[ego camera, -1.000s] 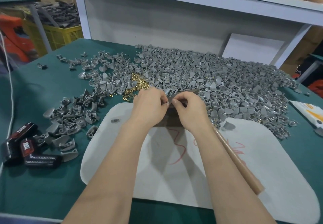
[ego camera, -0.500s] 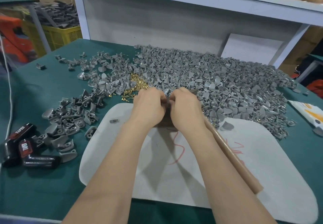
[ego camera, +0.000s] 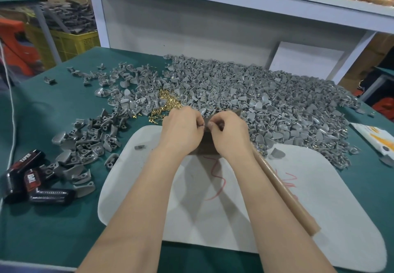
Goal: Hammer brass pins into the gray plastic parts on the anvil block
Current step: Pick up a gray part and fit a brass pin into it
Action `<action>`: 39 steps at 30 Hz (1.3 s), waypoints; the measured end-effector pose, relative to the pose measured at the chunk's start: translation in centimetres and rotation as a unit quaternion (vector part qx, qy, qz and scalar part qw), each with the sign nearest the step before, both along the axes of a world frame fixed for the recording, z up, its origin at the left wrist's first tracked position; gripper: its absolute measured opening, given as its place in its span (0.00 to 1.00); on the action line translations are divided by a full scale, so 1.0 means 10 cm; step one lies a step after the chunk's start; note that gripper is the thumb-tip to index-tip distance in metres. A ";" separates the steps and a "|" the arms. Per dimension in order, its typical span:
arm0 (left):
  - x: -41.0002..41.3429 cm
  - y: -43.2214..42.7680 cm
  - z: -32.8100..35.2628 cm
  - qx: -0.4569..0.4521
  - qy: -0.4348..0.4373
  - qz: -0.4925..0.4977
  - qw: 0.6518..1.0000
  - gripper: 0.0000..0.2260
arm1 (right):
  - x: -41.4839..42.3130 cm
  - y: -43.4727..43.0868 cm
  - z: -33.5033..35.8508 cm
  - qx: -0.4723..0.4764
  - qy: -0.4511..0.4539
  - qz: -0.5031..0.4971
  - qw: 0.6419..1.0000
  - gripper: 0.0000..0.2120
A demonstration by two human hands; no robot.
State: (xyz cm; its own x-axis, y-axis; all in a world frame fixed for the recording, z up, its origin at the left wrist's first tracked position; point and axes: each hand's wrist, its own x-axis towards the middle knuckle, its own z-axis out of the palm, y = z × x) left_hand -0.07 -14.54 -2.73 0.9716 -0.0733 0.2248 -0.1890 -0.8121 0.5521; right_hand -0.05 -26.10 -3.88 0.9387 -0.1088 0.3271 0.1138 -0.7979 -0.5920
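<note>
The small gray piece [ego camera: 205, 124] sits right where your fingertips meet. Your left hand [ego camera: 181, 130] and right hand [ego camera: 229, 134] are drawn close together, fingers curled, both pinching it from opposite sides. It is too small and too covered to tell whether a pin is in it.

Directly under and between your hands is the brown anvil block [ego camera: 203, 145]. Your knuckles hide most of it, and only a wedge shows between your wrists. Whether the piece touches the block cannot be told.

The block stands at the far edge of the white mat [ego camera: 330, 208], which has red scribbles on it. A wooden handle [ego camera: 285, 194] lies on the mat, running diagonally beneath your right forearm, with its upper end hidden under your wrist. A lone gray bit [ego camera: 139, 146] rests on the mat just to the left of your left hand.

Just beyond your left hand is the little heap of brass pins [ego camera: 168, 103]. Behind and to the right of your hands spreads the large pile of gray plastic parts [ego camera: 266, 98], which reaches the mat's far edge. A looser scatter of gray parts [ego camera: 89, 145] lies on the green table [ego camera: 53, 219] to your left, with black boxes [ego camera: 32, 179] nearer the table's left edge. A printed packet [ego camera: 375, 138] lies at the far right.
</note>
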 end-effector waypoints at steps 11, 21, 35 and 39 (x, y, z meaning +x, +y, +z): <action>0.00 -0.01 0.00 -0.008 0.004 0.005 1.000 0.03 | -0.08 0.07 -0.04 -0.023 -0.057 0.004 0.998 0.05; 0.02 -0.02 0.00 0.008 0.005 0.003 1.000 0.06 | -0.01 0.08 0.01 -0.105 -0.023 -0.003 0.994 0.05; 0.03 -0.02 -0.01 0.018 -0.015 -0.003 1.000 0.06 | 0.02 0.07 0.07 -0.099 0.006 0.007 0.995 0.05; 0.03 -0.02 -0.02 0.016 -0.017 -0.004 1.000 0.06 | 0.04 0.06 0.07 -0.090 0.019 0.001 0.996 0.05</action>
State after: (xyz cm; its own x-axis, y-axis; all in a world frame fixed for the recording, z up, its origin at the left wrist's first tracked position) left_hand 0.24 -14.73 -2.90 0.9626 -0.0878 0.2561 -0.2135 -0.8279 0.5186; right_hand 0.33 -25.49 -3.13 0.9510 -0.0501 0.3050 0.0953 -0.8912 -0.4434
